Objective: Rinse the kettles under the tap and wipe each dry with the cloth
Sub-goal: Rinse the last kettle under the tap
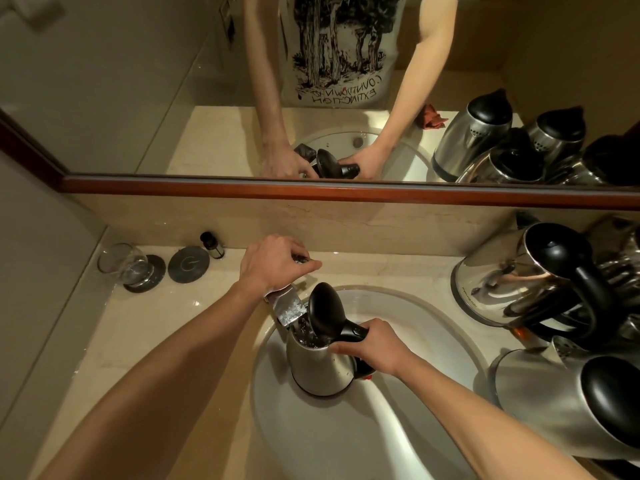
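A steel kettle (320,367) stands upright in the white sink (426,327) with its black lid (325,308) flipped open. Water shows inside it under the chrome tap spout (289,308). My right hand (372,346) grips the kettle's black handle. My left hand (275,263) is curled round the tap lever behind the spout. Two more steel kettles sit on the counter at the right, one upright (519,275) and one nearer me (568,400). A red cloth (433,116) appears only in the mirror, on the counter's front edge.
A glass (126,265) on a dark coaster, a second round coaster (188,265) and a small dark bottle (211,244) stand at the counter's back left. A wood-framed mirror (311,190) runs along the wall above the backsplash.
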### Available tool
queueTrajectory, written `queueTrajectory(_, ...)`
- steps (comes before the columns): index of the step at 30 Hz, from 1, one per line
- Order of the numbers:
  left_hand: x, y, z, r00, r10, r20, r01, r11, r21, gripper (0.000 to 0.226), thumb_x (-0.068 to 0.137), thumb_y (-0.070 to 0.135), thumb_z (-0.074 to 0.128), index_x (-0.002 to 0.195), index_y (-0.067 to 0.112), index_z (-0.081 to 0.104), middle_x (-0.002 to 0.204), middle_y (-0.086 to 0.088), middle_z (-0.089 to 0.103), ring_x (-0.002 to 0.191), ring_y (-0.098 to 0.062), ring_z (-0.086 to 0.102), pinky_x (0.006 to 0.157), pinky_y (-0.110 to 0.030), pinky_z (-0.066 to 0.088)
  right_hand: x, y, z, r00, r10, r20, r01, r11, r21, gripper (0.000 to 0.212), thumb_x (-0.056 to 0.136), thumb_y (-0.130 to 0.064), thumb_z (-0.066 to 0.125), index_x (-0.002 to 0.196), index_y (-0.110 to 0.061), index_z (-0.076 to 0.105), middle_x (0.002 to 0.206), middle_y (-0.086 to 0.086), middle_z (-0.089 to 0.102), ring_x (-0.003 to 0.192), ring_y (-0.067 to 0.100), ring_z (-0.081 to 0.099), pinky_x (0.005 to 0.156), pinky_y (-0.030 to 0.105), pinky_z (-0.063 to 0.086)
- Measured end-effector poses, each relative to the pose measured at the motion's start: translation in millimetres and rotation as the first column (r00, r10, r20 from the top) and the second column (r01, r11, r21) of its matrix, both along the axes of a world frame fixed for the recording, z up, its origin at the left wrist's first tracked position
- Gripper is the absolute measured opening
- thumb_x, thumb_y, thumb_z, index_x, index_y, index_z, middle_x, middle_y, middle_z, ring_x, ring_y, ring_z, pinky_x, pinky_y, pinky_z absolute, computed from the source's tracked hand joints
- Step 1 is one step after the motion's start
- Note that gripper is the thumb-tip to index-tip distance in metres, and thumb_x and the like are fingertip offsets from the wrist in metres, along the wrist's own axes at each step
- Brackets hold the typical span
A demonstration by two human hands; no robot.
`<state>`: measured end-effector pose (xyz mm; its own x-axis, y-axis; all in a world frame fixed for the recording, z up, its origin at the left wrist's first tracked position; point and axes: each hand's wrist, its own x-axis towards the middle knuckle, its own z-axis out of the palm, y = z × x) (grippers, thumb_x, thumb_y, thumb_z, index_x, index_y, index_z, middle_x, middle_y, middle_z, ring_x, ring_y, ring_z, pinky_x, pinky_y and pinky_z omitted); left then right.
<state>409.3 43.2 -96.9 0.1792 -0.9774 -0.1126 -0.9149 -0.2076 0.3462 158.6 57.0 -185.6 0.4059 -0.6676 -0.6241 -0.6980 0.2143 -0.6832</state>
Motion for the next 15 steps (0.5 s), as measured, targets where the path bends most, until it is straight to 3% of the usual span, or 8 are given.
queueTrajectory(8, -0.9, 1.8, 2.6, 1.000, -0.012, 0.006, 0.012, 1.000, -0.013, 0.042, 0.086, 0.069, 0.059, 0.101, 0.036, 0.079, 0.123, 0.018, 0.068, 0.112, -0.010, 0.060, 0.072, -0.028, 0.035, -0.5, -0.2, -1.5, 1.000, 0.008, 0.004, -0.008, 1.000, -0.004, 0.078, 0.055, -0.066, 0.089, 0.083, 0.003, 0.069, 0.057, 0.005, 0.058, 0.050, 0.022, 0.060, 0.057, 0.033, 0.047)
queueTrajectory(15, 1.3, 0.3, -2.5, 1.000, -0.004, 0.003, 0.004, 1.000, -0.024, 0.041, 0.084, 0.071, 0.059, 0.097, 0.038, 0.079, 0.118, 0.021, 0.069, 0.109, -0.010, 0.062, 0.074, -0.028, 0.046, -1.2, 1.2, -1.2, 1.000, 0.011, 0.004, -0.011, 1.000, -0.005, 0.079, 0.053, -0.068, 0.088, 0.076, 0.004, 0.063, 0.056, 0.006, 0.055, 0.050, 0.021, 0.056, 0.056, 0.032, 0.042)
